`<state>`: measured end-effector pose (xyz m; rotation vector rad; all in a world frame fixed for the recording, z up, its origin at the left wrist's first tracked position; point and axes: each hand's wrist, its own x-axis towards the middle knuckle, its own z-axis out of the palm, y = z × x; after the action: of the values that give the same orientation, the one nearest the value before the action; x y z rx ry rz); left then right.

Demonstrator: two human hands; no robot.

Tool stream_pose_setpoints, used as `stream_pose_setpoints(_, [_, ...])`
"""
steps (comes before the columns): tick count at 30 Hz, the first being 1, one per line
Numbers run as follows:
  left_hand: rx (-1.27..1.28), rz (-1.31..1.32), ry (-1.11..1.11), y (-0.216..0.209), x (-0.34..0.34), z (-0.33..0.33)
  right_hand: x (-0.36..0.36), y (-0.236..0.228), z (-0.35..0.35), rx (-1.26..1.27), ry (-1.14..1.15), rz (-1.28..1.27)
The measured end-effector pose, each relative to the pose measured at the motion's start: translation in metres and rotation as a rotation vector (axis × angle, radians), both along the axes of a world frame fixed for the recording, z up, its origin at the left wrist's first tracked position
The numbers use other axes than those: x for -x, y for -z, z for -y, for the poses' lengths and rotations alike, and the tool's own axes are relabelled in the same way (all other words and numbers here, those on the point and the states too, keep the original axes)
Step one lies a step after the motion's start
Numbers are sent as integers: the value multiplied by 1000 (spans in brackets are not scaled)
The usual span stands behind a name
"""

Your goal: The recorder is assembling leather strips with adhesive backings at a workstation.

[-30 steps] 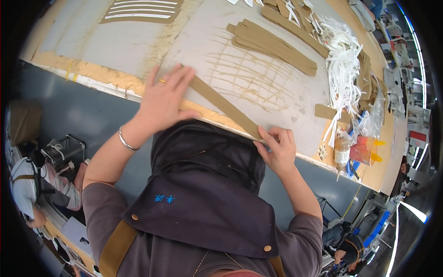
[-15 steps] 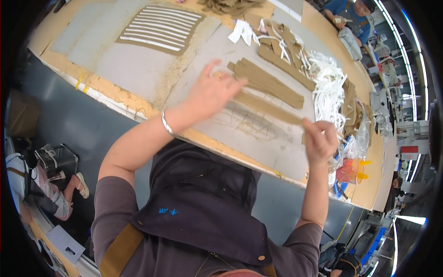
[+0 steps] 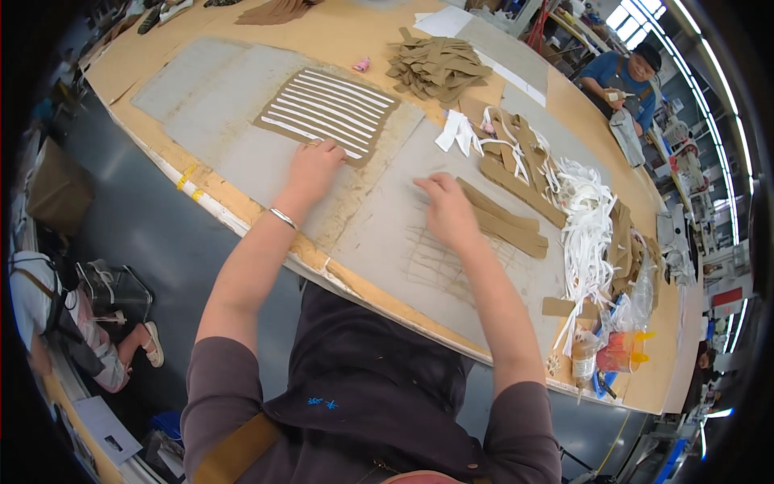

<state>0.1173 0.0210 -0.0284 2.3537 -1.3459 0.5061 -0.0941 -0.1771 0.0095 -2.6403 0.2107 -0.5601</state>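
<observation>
Brown strips lie just right of our right hand, long axis slanting down-right; its fingers rest loosely together. Our left hand lies flat, well apart.

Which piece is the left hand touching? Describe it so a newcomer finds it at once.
Start at the long tan worktable and find the grey mat on its left part. The left hand rests at the near edge of a brown panel lying there. Unlike the plain brown strips nearby, it carries parallel white stripes.
</observation>
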Motion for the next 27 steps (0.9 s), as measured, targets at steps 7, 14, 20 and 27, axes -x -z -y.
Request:
stream_pose_setpoints(7, [84, -33, -71, 5, -6, 19, -93, 14, -35, -18, 151, -233])
stream_pose_setpoints(14, [1552, -1232, -355, -31, -109, -93, -97, 33, -37, 70, 84, -148])
stream_pose_setpoints(20, [1448, -445, -527, -108, -128, -188, -92, 37, -9, 33, -1, -132])
stream_pose_setpoints(27, [588, 196, -146, -106, 42, -108, -41, -68, -76, -1063, -105, -214])
